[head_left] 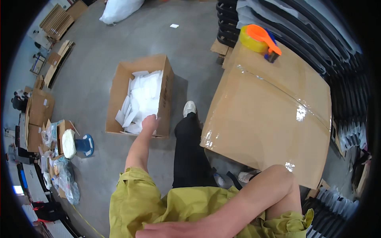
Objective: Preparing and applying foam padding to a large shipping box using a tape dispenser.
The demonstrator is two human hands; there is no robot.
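My left hand reaches over the near side of an open cardboard box on the floor. Its fingers look curled in, beside the white foam sheets in the box; what they hold, if anything, is hidden. The sheets lie loosely piled, some tilted along the left wall. My right arm is bent across my yellow-green shirt, elbow out over the big carton. My right hand is at the lower edge of the picture, close to the shirt, its fingers out of sight.
A large taped carton stands at my right, bearing an orange tape dispenser with yellow tape. Black stacked frames rise behind it. A blue stool with a pale pad stands left, near bags and boxes. A white sack lies far ahead.
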